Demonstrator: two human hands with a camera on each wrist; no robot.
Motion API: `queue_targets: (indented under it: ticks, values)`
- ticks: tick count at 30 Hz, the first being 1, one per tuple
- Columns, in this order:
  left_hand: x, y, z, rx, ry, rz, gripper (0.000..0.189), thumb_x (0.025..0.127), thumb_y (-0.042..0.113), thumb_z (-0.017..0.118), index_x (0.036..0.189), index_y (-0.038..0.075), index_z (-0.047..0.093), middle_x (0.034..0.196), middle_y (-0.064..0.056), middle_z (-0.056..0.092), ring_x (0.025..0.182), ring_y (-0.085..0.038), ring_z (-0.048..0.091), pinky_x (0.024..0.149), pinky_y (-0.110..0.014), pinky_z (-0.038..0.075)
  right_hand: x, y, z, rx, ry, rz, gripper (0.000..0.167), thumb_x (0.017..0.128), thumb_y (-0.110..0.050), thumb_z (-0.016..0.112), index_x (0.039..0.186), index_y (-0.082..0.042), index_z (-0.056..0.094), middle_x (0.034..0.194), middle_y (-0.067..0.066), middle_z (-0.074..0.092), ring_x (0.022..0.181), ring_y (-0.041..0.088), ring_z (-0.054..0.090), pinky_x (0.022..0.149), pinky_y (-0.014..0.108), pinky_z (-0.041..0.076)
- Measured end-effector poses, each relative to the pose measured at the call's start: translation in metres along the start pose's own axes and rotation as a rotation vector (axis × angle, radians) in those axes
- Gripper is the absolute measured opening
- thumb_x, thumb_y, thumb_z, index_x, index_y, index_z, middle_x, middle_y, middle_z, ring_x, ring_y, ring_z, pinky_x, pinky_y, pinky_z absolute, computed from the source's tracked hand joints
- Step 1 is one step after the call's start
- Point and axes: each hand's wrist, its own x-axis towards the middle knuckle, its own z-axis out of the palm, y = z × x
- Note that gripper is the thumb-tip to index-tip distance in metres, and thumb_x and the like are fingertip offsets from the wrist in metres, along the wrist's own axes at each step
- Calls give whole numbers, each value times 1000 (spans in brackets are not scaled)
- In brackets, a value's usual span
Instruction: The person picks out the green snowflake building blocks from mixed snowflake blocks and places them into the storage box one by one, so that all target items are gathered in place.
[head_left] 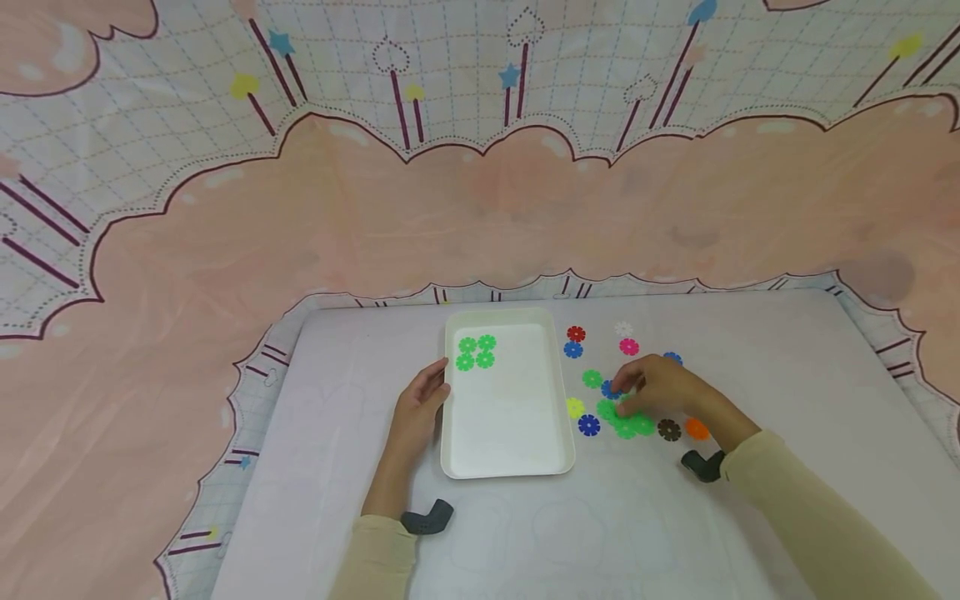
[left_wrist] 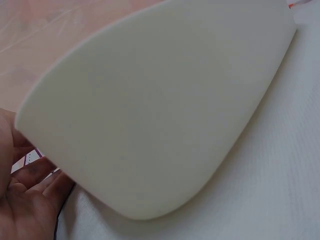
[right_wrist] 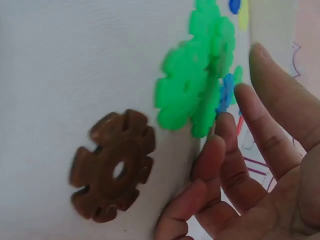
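A white rectangular tray point(head_left: 510, 442) lies on the table, with several green slotted plastic discs point(head_left: 485, 359) grouped in its far left corner. My left hand point(head_left: 420, 404) holds the tray's left side, thumb and fingertips at the rim; the left wrist view shows the tray's outer wall point(left_wrist: 150, 110) partly covering the fingers. To the right of the tray, my right hand point(head_left: 656, 385) hovers over a heap of green discs point(head_left: 626, 423), thumb and fingers spread apart. Its fingertips come close to the green discs point(right_wrist: 185, 85) and a blue disc point(right_wrist: 226, 94), and nothing is pinched between them.
Around the heap lie a brown disc point(head_left: 669, 430), an orange disc point(head_left: 697, 428), a dark blue disc point(head_left: 588, 425) and a yellow disc point(head_left: 575, 407). Farther back are a red disc point(head_left: 576, 333), a pink disc point(head_left: 628, 347) and a white disc point(head_left: 623, 329). A patterned cloth point(head_left: 450, 217) hangs behind the table.
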Motion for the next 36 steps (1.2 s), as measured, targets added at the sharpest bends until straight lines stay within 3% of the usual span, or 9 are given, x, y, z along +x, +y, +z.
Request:
queue_targets:
  ticks: [11,20,25,36]
  values:
    - [0,-1,1,-8,6,-9,43,103,14,58,145,22,55,153,-1,52,145,-17,47,119,-33,41,4,3,6,-8,-7,-37,24,74,-19,91,93,-20,76,100,5,64,101,26,55,81,35,56]
    - [0,-1,1,-8,1,-1,43,103,14,59,145,23,55,153,0,52,145,-16,47,118,-30,41,6,-1,5,-29,-12,3,16,81,-16,86,92,-19,76,92,6,60,94,24,53,74,29,52]
    - [0,0,1,-16,-1,-3,43,103,15,59,144,24,55,153,1,52,145,-15,47,116,-25,41,10,0,3,-39,-16,-12,12,82,-16,85,89,-18,75,88,5,57,91,23,51,72,30,49]
    - [0,-1,0,-17,1,-7,43,103,14,59,146,21,54,152,0,53,144,-16,47,118,-30,41,10,3,-3,4,-45,-55,13,86,-22,82,91,-14,74,87,4,62,91,22,53,75,30,47]
